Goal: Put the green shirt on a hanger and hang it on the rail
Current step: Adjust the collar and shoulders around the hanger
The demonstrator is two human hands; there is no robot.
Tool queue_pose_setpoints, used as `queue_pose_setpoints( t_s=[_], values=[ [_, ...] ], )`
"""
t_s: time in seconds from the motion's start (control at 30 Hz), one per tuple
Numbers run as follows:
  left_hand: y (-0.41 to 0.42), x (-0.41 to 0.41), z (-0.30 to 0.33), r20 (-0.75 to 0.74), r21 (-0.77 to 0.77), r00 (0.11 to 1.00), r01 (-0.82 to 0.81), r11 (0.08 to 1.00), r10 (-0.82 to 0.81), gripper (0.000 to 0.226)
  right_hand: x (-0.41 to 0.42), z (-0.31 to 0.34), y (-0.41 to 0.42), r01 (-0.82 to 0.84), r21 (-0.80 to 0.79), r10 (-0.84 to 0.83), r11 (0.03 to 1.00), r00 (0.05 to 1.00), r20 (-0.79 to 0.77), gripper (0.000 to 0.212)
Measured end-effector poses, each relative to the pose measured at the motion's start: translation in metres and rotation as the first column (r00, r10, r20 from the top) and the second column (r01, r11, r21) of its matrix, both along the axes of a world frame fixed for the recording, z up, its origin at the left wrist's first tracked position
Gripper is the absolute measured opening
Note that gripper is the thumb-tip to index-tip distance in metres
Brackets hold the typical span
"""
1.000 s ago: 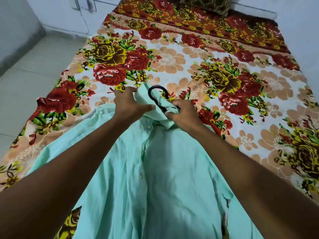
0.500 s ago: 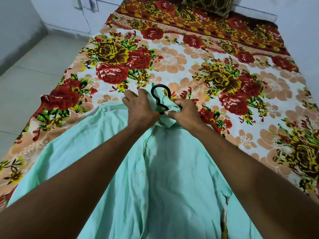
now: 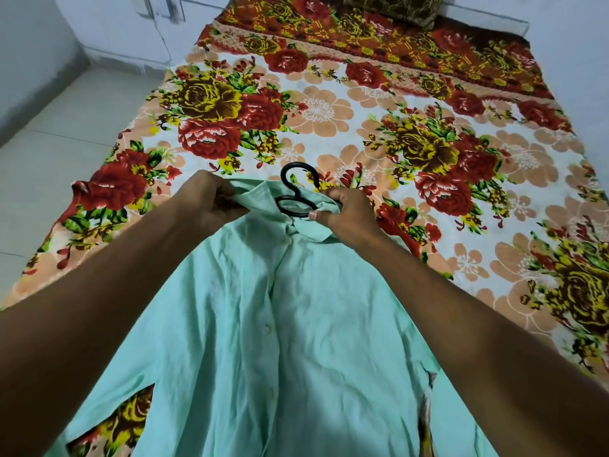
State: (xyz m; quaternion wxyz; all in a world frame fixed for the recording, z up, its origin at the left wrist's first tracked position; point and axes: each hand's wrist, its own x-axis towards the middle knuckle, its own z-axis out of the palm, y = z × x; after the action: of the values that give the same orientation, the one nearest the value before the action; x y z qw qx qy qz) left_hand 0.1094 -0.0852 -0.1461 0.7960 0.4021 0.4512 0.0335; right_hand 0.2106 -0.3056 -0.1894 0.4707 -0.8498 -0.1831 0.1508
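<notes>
The light green shirt (image 3: 286,324) lies front up on the bed, buttons down its middle, collar pointing away from me. A black hanger (image 3: 295,192) is inside it; only its hook and neck loop stick out of the collar. My left hand (image 3: 206,201) pinches the left side of the collar. My right hand (image 3: 346,211) grips the right side of the collar, its thumb next to the hanger's neck. The hanger's arms are hidden under the cloth. No rail is in view.
The bed carries a floral sheet (image 3: 412,143) in red, yellow and peach. A dark patterned pillow (image 3: 392,8) sits at the far end. Pale tiled floor (image 3: 49,143) runs along the bed's left side, with white walls behind.
My hands have spread apart along the collar, the left one moving left. More of the hanger's hook and neck loop now shows above the collar.
</notes>
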Motion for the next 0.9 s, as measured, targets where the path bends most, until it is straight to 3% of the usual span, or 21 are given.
queue_pose_setpoints(
  t_s=[0.13,0.27,0.33,0.4,0.57,0.63,0.77,0.9],
  values=[
    [-0.005,-0.005,-0.008,0.07,-0.063,0.997,0.037,0.997,-0.033,0.013,-0.001,-0.002,0.001,0.01,0.002,-0.01,1.0,1.0,-0.007,0.02],
    [-0.02,0.0,-0.005,0.013,0.283,0.992,0.114,0.952,-0.122,0.008,-0.002,0.001,0.0,0.0,0.008,0.0,1.0,1.0,-0.015,0.021],
    [-0.024,0.001,-0.002,0.0,0.37,0.993,0.107,0.923,-0.116,0.011,-0.002,0.001,0.0,-0.002,0.006,0.002,1.0,1.0,-0.007,0.022],
    [-0.024,0.001,-0.001,-0.019,0.33,0.996,0.09,0.94,-0.088,0.013,-0.003,0.002,0.0,0.007,0.007,-0.007,1.0,1.0,-0.01,0.024],
    [-0.018,-0.001,0.003,0.043,-0.008,0.994,0.097,0.995,-0.097,0.017,-0.004,0.001,0.0,0.003,0.001,-0.003,1.0,1.0,-0.015,0.024],
    [-0.016,-0.002,0.003,0.032,-0.062,0.996,0.087,0.994,-0.086,0.02,-0.005,0.001,-0.001,0.0,-0.002,0.0,1.0,1.0,-0.02,0.024],
    [-0.02,-0.002,0.0,0.087,-0.15,0.996,0.01,0.989,0.003,0.024,-0.008,0.0,0.0,-0.003,0.001,0.003,1.0,1.0,-0.029,0.024],
    [-0.034,-0.008,-0.019,0.147,-0.046,0.977,-0.149,0.988,0.154,0.031,-0.007,0.002,0.0,0.004,-0.002,-0.004,1.0,1.0,-0.031,0.023]
  ],
)
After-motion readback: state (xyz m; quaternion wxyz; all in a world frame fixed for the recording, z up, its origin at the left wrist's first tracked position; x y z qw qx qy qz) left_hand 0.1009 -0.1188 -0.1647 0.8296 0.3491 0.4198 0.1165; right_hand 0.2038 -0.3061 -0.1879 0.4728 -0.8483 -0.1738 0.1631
